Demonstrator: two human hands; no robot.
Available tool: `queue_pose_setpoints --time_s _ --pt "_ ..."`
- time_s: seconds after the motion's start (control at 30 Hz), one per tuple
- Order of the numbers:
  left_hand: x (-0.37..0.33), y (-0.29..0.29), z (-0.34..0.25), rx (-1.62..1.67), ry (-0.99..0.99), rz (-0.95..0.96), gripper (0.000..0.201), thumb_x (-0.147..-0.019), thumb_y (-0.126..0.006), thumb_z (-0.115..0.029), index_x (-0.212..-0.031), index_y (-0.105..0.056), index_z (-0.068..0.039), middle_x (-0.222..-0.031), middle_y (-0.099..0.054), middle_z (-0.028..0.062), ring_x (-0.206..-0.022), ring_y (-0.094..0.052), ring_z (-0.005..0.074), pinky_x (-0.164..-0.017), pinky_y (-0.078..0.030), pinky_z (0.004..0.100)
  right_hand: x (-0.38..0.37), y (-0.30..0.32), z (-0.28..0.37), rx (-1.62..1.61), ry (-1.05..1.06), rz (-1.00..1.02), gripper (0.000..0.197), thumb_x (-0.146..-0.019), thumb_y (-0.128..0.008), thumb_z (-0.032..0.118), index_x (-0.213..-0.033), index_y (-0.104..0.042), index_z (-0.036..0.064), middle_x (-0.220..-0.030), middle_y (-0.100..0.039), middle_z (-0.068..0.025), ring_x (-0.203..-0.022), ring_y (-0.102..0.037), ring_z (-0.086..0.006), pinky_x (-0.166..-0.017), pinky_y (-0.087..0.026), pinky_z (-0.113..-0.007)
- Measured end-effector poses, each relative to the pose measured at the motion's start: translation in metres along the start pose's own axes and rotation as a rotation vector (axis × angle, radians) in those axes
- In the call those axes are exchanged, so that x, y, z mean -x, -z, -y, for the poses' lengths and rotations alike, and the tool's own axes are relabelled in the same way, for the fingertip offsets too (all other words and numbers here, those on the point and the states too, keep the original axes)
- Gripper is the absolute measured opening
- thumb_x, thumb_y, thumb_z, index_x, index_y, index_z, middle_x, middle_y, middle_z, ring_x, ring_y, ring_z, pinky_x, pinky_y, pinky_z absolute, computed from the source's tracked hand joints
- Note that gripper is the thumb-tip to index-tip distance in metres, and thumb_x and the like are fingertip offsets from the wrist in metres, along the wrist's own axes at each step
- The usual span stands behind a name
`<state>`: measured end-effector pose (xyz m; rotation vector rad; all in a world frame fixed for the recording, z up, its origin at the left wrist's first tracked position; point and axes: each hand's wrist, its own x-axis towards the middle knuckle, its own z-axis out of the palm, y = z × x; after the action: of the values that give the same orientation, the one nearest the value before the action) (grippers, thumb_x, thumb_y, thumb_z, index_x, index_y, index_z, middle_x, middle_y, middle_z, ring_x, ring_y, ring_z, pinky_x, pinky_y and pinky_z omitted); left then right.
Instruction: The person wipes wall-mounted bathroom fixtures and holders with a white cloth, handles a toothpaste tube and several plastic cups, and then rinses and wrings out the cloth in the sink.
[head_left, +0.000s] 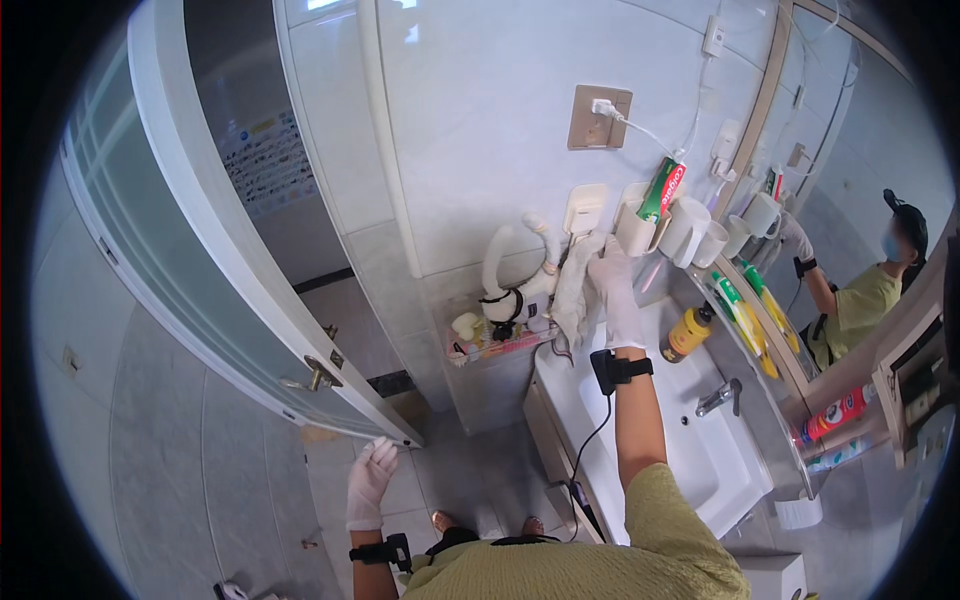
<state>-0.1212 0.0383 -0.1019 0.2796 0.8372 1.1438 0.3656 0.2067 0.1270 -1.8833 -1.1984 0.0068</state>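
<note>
My right hand [614, 285], in a thin white glove, reaches to the tiled wall above the basin. Its fingers are closed at the upper edge of a grey-white cloth [572, 290] that hangs below a beige wall hook plate [587, 208]. Right above the fingertips is a beige wall-mounted cup holder [634, 232] with a green and red toothpaste box [662, 190] standing in it. Low on the left, my left hand [371, 480], also gloved, hangs near the door's edge, its fingers loosely bent and apart, holding nothing.
A white door [250, 250] with a brass handle [318, 375] stands ajar at left. A clear wall shelf [495, 350] holds a hair dryer and small items. On the white basin [725, 470] are a yellow bottle [686, 335] and tap [718, 398]. White mugs [685, 230] sit beside the mirror.
</note>
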Motion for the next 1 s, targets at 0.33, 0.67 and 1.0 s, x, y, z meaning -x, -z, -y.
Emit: queue_pose_setpoints --time_s 0.33,0.67,1.0 --pt "-0.010 -0.005 0.006 -0.038 0.019 -0.004 0.033 -0.093 -0.049 -0.028 -0.118 -0.054 -0.007 -0.110 -0.063 0.0050 -0.102 -0.057 0.0210 -0.091 -0.039 0.0395 -0.001 -0.006 -0.007 -0.271 -0.114 -0.064 0.031 -0.083 -0.050 0.014 -0.109 -0.063 0.0040 -0.096 -0.065 -0.0198 -0.093 -0.061 -0.0309 -0.081 -0.046 -0.038" --pt "-0.016 -0.027 0.019 -0.068 0.049 -0.024 0.036 -0.094 -0.048 -0.028 -0.120 -0.052 -0.005 -0.116 -0.061 0.0081 -0.105 -0.056 0.0216 -0.089 -0.041 0.0363 0.050 -0.017 -0.144 -1.228 -0.196 -0.122 0.029 -0.091 -0.051 0.016 -0.119 -0.048 0.0076 -0.101 -0.056 -0.0050 -0.086 -0.055 -0.0132 -0.078 -0.048 -0.027" --pt "0.001 0.000 0.008 -0.005 0.032 -0.049 0.035 -0.093 -0.048 -0.026 -0.120 -0.051 -0.004 -0.115 -0.060 0.0083 -0.104 -0.056 0.0243 -0.092 -0.040 0.0398 0.121 0.058 -0.048 -1.574 -0.205 0.141 0.030 -0.092 -0.052 0.018 -0.119 -0.048 0.0039 -0.105 -0.056 -0.0057 -0.092 -0.055 -0.0133 -0.079 -0.048 -0.027"
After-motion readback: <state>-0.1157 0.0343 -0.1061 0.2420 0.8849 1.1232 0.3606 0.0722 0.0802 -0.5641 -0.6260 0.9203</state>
